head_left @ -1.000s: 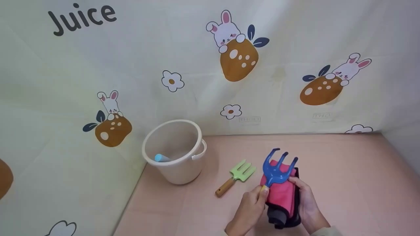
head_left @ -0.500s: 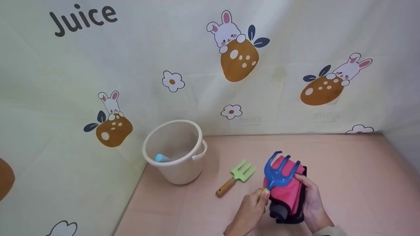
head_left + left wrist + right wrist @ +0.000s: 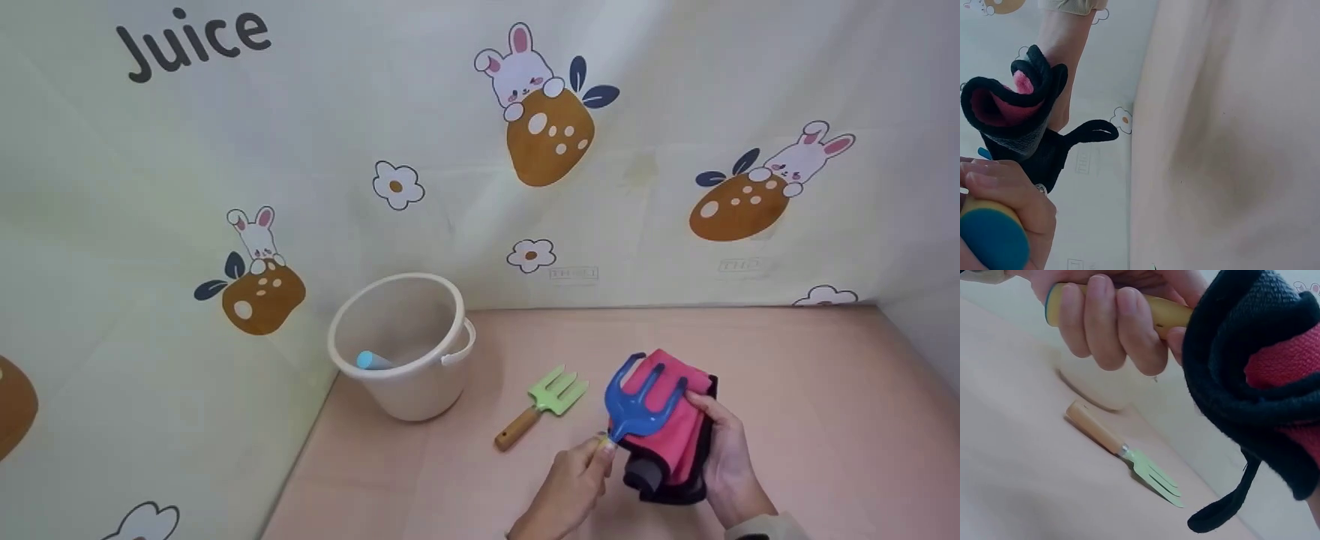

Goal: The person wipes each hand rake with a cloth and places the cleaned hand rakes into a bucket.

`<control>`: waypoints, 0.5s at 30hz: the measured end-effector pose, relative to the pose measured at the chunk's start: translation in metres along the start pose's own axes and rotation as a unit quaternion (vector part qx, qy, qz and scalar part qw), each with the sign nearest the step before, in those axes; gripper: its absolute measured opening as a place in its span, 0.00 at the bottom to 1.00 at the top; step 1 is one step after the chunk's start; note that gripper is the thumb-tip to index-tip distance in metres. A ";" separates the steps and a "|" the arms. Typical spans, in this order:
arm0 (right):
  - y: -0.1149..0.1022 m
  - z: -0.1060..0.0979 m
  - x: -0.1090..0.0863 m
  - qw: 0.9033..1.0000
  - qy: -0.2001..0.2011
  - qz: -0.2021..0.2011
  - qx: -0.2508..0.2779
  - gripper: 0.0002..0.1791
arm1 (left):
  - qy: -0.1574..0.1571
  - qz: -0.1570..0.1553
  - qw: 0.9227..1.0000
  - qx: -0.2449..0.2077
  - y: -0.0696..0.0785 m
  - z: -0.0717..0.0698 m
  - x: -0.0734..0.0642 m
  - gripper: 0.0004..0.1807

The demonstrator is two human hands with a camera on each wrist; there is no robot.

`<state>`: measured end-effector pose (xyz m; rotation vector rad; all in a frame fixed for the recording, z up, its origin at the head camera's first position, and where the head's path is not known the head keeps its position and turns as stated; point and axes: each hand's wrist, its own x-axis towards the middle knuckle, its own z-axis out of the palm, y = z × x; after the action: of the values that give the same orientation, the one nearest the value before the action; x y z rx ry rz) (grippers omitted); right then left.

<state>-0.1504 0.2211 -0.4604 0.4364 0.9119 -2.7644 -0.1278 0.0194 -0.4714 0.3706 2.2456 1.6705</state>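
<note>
My left hand (image 3: 571,480) grips a blue hand rake (image 3: 636,411) by its yellow handle (image 3: 1171,314), whose teal end (image 3: 994,239) shows in the left wrist view. The rake's tines point up and away, in front of a folded pink cloth (image 3: 684,439) with black edging. Whether tines and cloth touch, I cannot tell. At the right side of the cloth, my right hand (image 3: 727,457) holds it between thumb and fingers above the table. A black loop (image 3: 1098,130) hangs from the cloth. Most of the right fingers are hidden behind it.
A green garden fork (image 3: 559,390) with a wooden handle lies on the pink table (image 3: 420,480), left of the hands. Farther left stands a cream bucket (image 3: 420,394) containing a light-blue-ended stick (image 3: 367,360). A printed sheet (image 3: 637,150) hangs behind and at the sides.
The right hand and cloth have shifted right, and the cloth leans more to the right. The rake has dropped slightly, its head remaining in front of the cloth.
</note>
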 end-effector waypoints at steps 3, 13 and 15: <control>-0.004 0.000 -0.001 1.000 -0.009 -0.011 -0.011 0.09 | -0.006 -0.023 1.000 -0.008 0.000 -0.001 -0.002 0.21; -0.014 -0.003 0.000 0.996 -0.030 -0.036 -0.071 0.11 | -0.023 -0.096 0.994 -0.036 -0.001 -0.007 -0.004 0.20; -0.015 -0.003 0.001 0.995 -0.028 -0.042 -0.091 0.11 | -0.021 -0.105 0.993 -0.041 -0.002 -0.007 -0.004 0.20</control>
<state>-0.1550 0.2350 -0.4548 0.2945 1.1802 -2.7190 -0.1273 0.0113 -0.4706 0.1422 2.0961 1.6224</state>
